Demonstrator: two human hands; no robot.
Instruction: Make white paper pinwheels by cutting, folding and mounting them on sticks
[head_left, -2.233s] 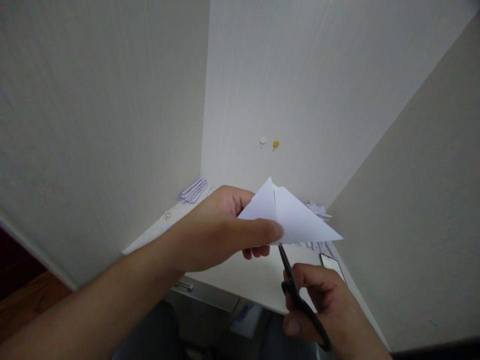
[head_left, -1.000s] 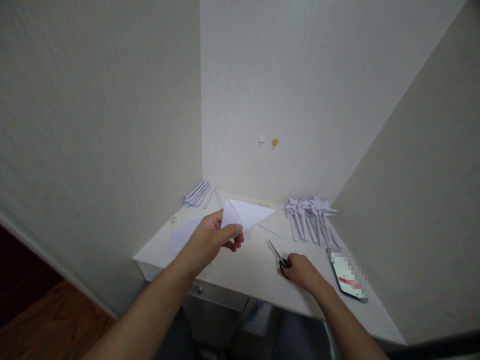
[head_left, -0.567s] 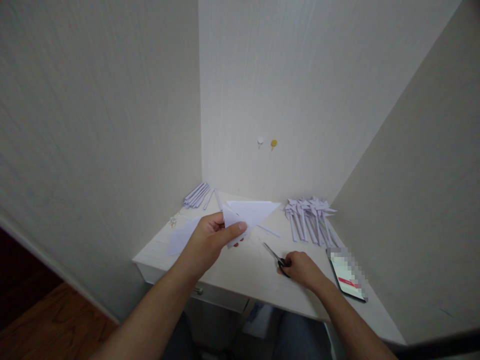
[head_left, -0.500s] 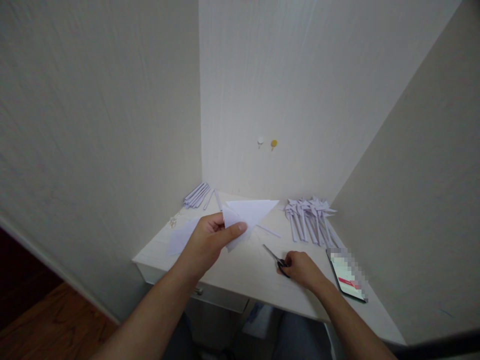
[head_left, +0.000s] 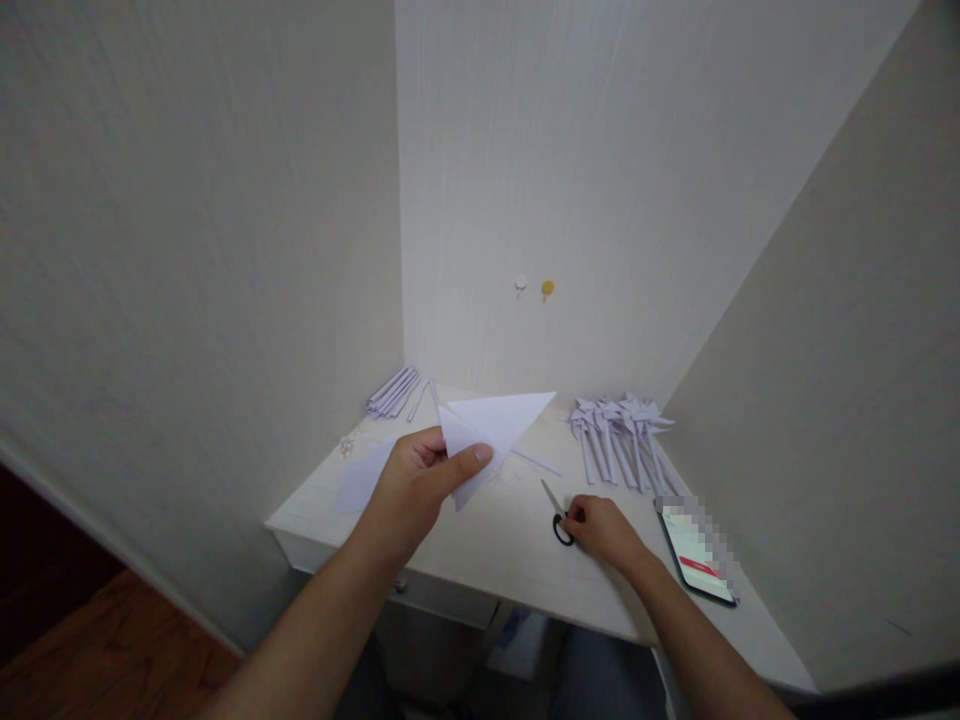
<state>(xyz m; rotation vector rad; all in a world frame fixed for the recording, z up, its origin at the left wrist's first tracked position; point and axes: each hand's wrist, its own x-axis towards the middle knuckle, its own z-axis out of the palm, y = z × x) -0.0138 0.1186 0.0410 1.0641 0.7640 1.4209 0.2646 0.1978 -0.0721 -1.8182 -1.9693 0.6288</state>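
Observation:
My left hand (head_left: 431, 475) is closed on a white sheet of paper (head_left: 502, 420), folded or cut to pointed corners, with the thumb flat on its face. The paper is held above the table, its long tip reaching to the right. To the right, low over the table, my right hand (head_left: 600, 525) pinches a pair of scissors (head_left: 559, 510) by the black handle. The blades point up and to the left, away from me. Part of the handle is hidden behind the fingers.
Several paper pinwheels (head_left: 619, 430) on rolled sticks lie at the back right. A phone (head_left: 697, 560) rests at the right edge. Back left are rolled paper sticks (head_left: 394, 392); white sheets (head_left: 364, 480) lie near my left hand. Walls enclose the white table (head_left: 480, 550).
The scissors have turned more upright and shifted slightly right in my right hand. The paper in my left hand has tilted a little, its right tip rising.

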